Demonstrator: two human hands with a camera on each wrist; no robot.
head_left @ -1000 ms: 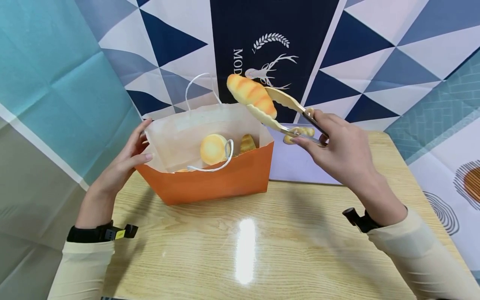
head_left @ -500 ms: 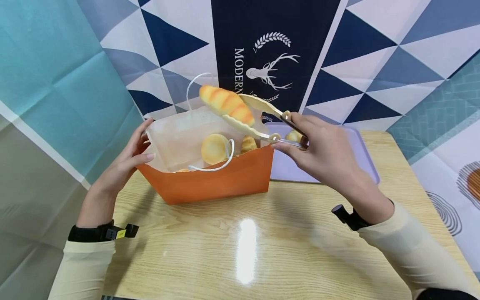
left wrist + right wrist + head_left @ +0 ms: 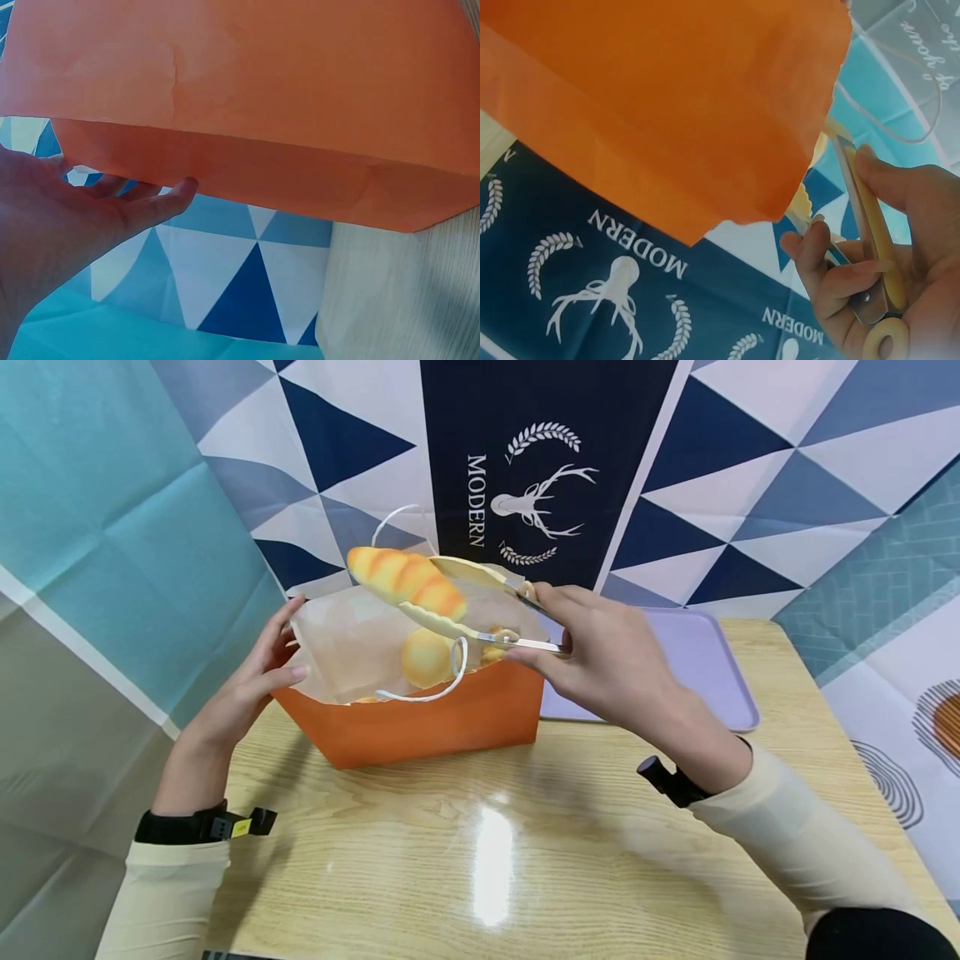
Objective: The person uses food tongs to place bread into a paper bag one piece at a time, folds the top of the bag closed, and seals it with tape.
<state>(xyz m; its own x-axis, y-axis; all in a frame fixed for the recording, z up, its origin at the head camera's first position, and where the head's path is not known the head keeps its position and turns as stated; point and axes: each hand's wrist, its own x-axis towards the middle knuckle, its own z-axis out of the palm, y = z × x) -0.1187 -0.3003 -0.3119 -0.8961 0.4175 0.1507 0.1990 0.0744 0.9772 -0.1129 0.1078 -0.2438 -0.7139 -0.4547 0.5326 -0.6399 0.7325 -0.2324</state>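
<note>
An orange paper bag (image 3: 442, 718) with a pale lining and white cord handles stands with its mouth toward me. At its left side, my left hand (image 3: 258, 672) holds the rim, thumb near the front corner and fingers toward the back. In the left wrist view the thumb touches the orange side panel. My right hand (image 3: 611, 652) grips serving tongs (image 3: 442, 623) with pale scalloped tips. Between those tips is a striped, golden toy bread roll (image 3: 405, 581), held above the bag's mouth. Inside the bag are a round bun (image 3: 426, 658) and another bread piece (image 3: 493, 652), partly covered by the tongs.
A lavender tray (image 3: 705, 668) lies behind my right hand, to the right of the bag. The wooden table (image 3: 375, 852) extends in front. A patterned cloth (image 3: 360, 439) hangs close behind the bag.
My right hand has moved left and slightly down, carrying the tongs and bread roll from the bag's right side to over its mouth. My left hand has stayed at the bag's left rim.
</note>
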